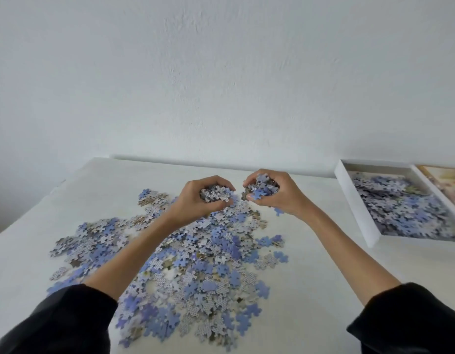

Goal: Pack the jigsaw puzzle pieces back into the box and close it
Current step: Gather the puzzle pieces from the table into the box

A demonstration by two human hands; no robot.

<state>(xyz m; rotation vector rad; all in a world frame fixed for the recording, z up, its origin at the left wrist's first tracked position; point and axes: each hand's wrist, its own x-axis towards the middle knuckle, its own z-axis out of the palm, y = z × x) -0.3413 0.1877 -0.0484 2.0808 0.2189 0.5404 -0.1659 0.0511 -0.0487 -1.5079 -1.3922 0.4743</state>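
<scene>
Left hand (195,200) and right hand (277,194) each grip handful of puzzle pieces (195,264); should carry low to box (359,208), grip kept tight against spilling.

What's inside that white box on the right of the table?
Loose puzzle pieces, mostly blue and grey, lie heaped in the white box. What lies beneath the heap is covered, and the box's right part runs out of view.

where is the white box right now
Head view, far right: the open white cardboard box lies on the white table, right of the right hand, holding blue puzzle pieces.
</scene>
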